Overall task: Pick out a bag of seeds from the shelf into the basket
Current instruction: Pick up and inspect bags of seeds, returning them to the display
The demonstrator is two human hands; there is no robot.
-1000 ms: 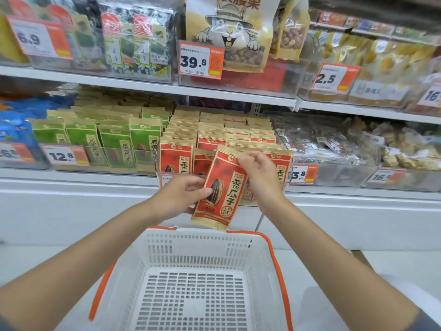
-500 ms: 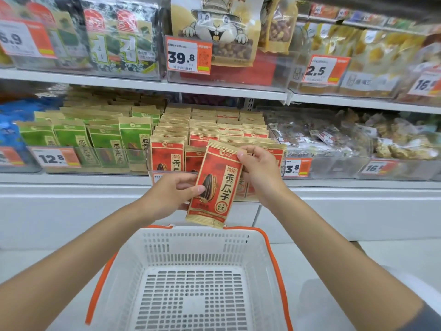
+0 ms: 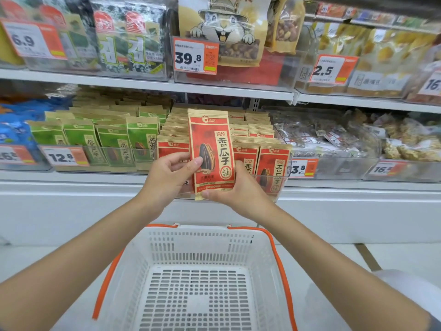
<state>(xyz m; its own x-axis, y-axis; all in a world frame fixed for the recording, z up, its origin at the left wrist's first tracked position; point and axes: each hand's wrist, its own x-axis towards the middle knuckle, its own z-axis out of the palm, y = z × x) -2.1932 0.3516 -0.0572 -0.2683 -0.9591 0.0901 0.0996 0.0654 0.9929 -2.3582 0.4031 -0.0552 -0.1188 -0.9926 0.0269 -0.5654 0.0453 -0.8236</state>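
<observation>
Red seed bag (image 3: pixel 209 132) now upright, not tilted — left hand (image 3: pixel 167 177) fingers pinch its side, right hand (image 3: pixel 238 192) grips its bottom.

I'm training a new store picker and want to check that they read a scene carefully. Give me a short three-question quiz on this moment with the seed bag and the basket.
1. True or false: the red seed bag already lies in the white basket.
2. Which hand holds the bag? A. left only B. right only C. both
3. Fill in: the stocked bags just left of the red row are ___ in colour.

Key
1. False: it is held upright in front of the shelf, above the basket.
2. C: the left hand pinches its side and the right hand grips its bottom edge.
3. Green.
</observation>
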